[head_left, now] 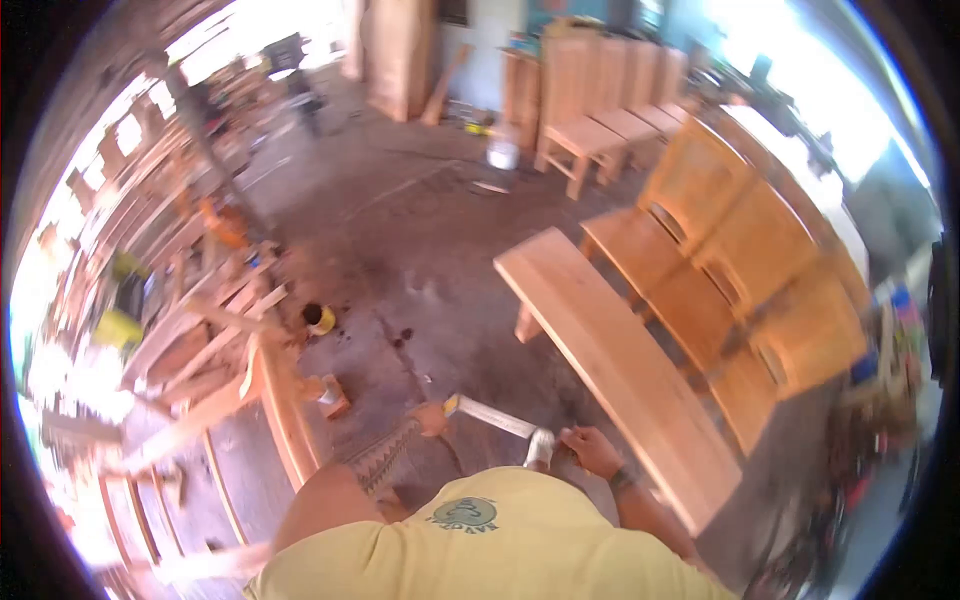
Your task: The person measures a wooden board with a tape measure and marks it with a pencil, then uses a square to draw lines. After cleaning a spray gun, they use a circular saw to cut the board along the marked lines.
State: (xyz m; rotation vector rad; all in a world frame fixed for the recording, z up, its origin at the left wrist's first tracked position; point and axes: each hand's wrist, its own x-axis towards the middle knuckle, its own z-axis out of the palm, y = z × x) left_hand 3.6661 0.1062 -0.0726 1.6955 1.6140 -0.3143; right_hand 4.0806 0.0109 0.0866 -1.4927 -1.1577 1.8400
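Observation:
Low in the head view, in front of my yellow shirt, my left hand [431, 418] is closed at the yellow end of a pale flat strip [492, 416]. The strip slants down to the right and meets a whitish, rounded piece [540, 448]; blur hides whether they are joined. Beside that piece, my right hand [594, 452] has its fingers curled in; what they hold is hidden. A long pale wooden bench [610, 360] stands just right of my right hand. To the left is an unvarnished wooden frame [285, 410] with slats.
Varnished wooden chairs [690, 285] stand in a row behind the bench. Unfinished chairs [585, 135] line the back. Scrap timber [200, 340] is piled at left. A dark-mouthed yellow can [320, 319] and a whitish container [502, 152] sit on the stained floor [440, 260].

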